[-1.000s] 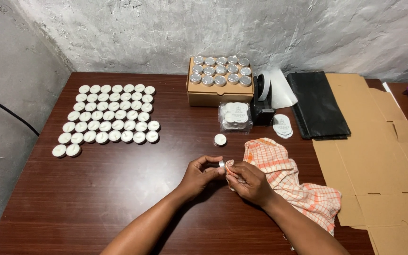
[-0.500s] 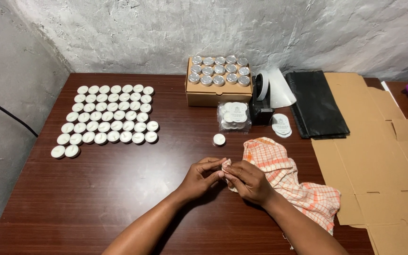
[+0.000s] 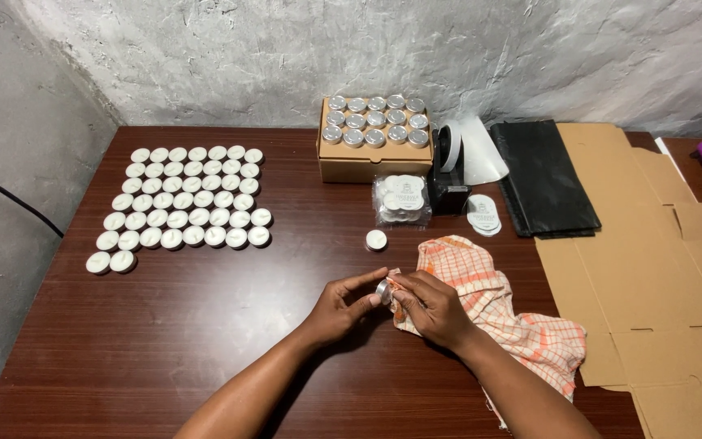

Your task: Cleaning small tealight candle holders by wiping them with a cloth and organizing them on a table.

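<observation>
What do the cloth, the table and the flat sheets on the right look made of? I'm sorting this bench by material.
Cloth: woven fabric, probably cotton, orange-and-white check, matte; it creases and drapes softly. Table: dark reddish-brown wood or wood-look laminate; streaky grain, slight sheen. Flat sheets: plain brown cardboard, matte, with cut flaps and fold lines like unfolded boxes.

Dark wooden table (image 3: pixel 205 341): rows of white tealights (image 3: pixel 184 203), cardboard box (image 3: pixel 374 162), checked cloth (image 3: pixel 513 313), flat cardboard (image 3: pixel 652 276), black bags (image 3: pixel 546 179).
</observation>
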